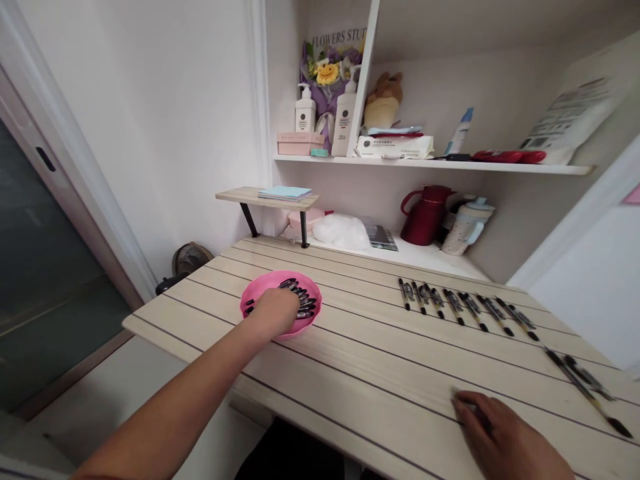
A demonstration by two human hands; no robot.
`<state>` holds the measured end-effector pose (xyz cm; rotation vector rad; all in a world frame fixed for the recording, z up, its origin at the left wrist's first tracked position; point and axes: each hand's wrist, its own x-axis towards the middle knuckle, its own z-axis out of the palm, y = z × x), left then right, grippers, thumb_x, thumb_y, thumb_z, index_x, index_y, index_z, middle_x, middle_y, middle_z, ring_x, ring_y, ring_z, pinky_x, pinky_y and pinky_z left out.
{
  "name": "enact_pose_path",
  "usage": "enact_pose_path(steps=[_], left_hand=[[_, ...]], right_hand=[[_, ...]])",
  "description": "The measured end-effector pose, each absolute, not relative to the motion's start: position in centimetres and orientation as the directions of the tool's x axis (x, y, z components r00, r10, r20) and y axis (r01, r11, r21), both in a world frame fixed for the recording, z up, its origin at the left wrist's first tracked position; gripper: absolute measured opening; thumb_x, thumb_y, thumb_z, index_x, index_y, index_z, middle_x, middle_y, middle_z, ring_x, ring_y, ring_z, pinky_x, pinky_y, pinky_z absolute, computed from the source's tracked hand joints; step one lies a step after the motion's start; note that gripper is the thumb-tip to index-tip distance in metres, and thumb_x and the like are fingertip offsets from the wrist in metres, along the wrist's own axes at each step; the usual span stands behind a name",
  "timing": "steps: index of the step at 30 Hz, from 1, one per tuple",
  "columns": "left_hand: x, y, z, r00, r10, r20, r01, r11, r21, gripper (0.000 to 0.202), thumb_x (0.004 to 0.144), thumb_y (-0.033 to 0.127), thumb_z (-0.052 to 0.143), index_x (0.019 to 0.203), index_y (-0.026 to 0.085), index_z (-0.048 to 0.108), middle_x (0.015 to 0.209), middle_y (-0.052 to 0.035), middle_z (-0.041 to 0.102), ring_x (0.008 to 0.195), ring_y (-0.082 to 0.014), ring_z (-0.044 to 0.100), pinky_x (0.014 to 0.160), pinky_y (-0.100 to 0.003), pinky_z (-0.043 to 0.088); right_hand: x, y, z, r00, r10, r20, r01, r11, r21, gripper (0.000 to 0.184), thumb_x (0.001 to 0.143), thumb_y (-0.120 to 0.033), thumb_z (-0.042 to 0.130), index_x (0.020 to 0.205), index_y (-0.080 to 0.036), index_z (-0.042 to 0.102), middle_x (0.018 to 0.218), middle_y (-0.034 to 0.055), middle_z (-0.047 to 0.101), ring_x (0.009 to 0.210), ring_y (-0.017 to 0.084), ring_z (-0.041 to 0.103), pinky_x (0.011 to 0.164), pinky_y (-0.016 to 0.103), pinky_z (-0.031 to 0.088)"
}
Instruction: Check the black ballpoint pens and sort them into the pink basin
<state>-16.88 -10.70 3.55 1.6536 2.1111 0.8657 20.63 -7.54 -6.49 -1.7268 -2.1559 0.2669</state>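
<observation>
My left hand [276, 311] reaches down into a round pink bowl [257, 285] on the table. The bowl holds several black pens [306, 303]. My fingers there point away from me and are hidden behind the back of the hand, so their grip does not show. My right hand [505, 430] is low over the front right of the table, slightly blurred. Its fingers are loosely bent with a gap between them, and no object shows in it. Beyond it lies a row of black pens [453, 307], with more black pens [590, 387] closer on the right.
The slatted wooden table [360, 360] has a small raised stand [243, 195] with papers at its back left. Behind are a red jug [425, 217] and a pale tumbler [465, 230]. A shelf [450, 165] above carries bottles, a box and packets.
</observation>
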Motion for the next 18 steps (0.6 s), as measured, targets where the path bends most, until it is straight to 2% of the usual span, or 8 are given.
enact_pose_path(steps=[3, 6, 7, 9, 11, 13, 16, 18], left_hand=[[-16.3, -11.2, 5.3, -0.241, 0.959, 0.150, 0.759, 0.090, 0.644, 0.016, 0.076, 0.028, 0.056, 0.074, 0.013, 0.058, 0.077, -0.0082, 0.059, 0.083, -0.0246, 0.056, 0.070, -0.032, 0.043], [-13.2, -11.2, 6.1, -0.127, 0.981, 0.145, 0.667, -0.024, 0.744, 0.014, 0.076, 0.031, 0.051, 0.077, 0.017, 0.052, 0.066, -0.0014, 0.056, 0.060, -0.0154, 0.057, 0.054, -0.025, 0.040], [-11.5, -11.0, 5.9, -0.069, 0.991, 0.115, 0.606, -0.050, 0.794, 0.016, 0.076, 0.033, 0.049, 0.080, 0.018, 0.050, 0.062, 0.0016, 0.054, 0.050, -0.0119, 0.055, 0.047, -0.022, 0.038], [-7.7, -10.3, 4.7, 0.064, 0.998, -0.018, 0.306, -0.003, 0.952, 0.018, 0.074, 0.035, 0.051, 0.080, 0.019, 0.047, 0.047, 0.0067, 0.045, 0.036, -0.0085, 0.046, 0.039, -0.019, 0.032], [-3.8, -9.4, 2.8, 0.095, 0.994, -0.051, 0.143, 0.037, 0.989, 0.019, 0.069, 0.033, 0.057, 0.075, 0.019, 0.046, 0.043, 0.0087, 0.042, 0.030, -0.0056, 0.038, 0.034, -0.017, 0.026], [-0.5, -8.4, 0.8, 0.070, 0.995, -0.068, 0.019, 0.067, 0.998, 0.020, 0.065, 0.030, 0.061, 0.071, 0.018, 0.047, 0.046, 0.0078, 0.045, 0.029, -0.0038, 0.036, 0.032, -0.017, 0.022], [2.8, -7.0, -1.3, 0.017, 0.992, -0.127, -0.144, 0.128, 0.981, 0.018, 0.065, 0.028, 0.061, 0.072, 0.016, 0.051, 0.048, 0.0062, 0.047, 0.030, -0.0032, 0.036, 0.031, -0.017, 0.020], [4.0, -6.5, -2.0, 0.033, 0.987, -0.160, -0.211, 0.163, 0.964, 0.019, 0.066, 0.028, 0.060, 0.078, 0.014, 0.056, 0.046, 0.0073, 0.043, 0.029, -0.0023, 0.032, 0.031, -0.017, 0.017]], right_hand=[[20.3, -7.4, -6.1, -0.136, 0.976, 0.170, 0.888, 0.196, -0.416, 0.029, 0.073, -0.053, 0.042, 0.082, -0.034, 0.062, 0.090, 0.0025, 0.067, 0.077, 0.026, 0.063, 0.062, 0.036, 0.048], [18.9, -7.3, -4.5, -0.116, 0.979, 0.168, 0.791, 0.193, -0.581, 0.028, 0.074, -0.053, 0.042, 0.074, -0.034, 0.062, 0.086, 0.0023, 0.068, 0.081, 0.027, 0.062, 0.067, 0.035, 0.047], [18.0, -7.3, -3.7, -0.133, 0.979, 0.154, 0.716, 0.203, -0.668, 0.029, 0.074, -0.053, 0.042, 0.074, -0.032, 0.063, 0.085, 0.0031, 0.068, 0.083, 0.027, 0.061, 0.070, 0.034, 0.046], [15.9, -7.5, -1.9, -0.185, 0.978, 0.096, 0.491, 0.176, -0.853, 0.036, 0.077, -0.053, 0.041, 0.086, -0.025, 0.063, 0.078, 0.0050, 0.067, 0.079, 0.024, 0.061, 0.068, 0.031, 0.047], [13.7, -7.3, -0.5, -0.194, 0.972, 0.132, 0.190, 0.169, -0.967, 0.041, 0.078, -0.052, 0.042, 0.097, -0.020, 0.058, 0.076, 0.0046, 0.066, 0.074, 0.019, 0.060, 0.066, 0.029, 0.047], [11.9, -6.7, 0.0, -0.106, 0.984, 0.144, -0.012, 0.144, -0.990, 0.038, 0.076, -0.049, 0.048, 0.097, -0.018, 0.055, 0.073, 0.0019, 0.063, 0.063, 0.014, 0.057, 0.061, 0.026, 0.046], [10.8, -5.0, -0.9, 0.068, 0.997, 0.020, -0.193, 0.033, -0.981, 0.037, 0.073, -0.050, 0.051, 0.087, -0.017, 0.054, 0.066, -0.0008, 0.060, 0.043, 0.009, 0.048, 0.040, 0.022, 0.037], [11.1, -3.8, -2.0, 0.143, 0.989, -0.037, -0.279, 0.004, -0.960, 0.034, 0.070, -0.048, 0.053, 0.084, -0.017, 0.054, 0.061, -0.0018, 0.059, 0.040, 0.009, 0.047, 0.038, 0.022, 0.035]])
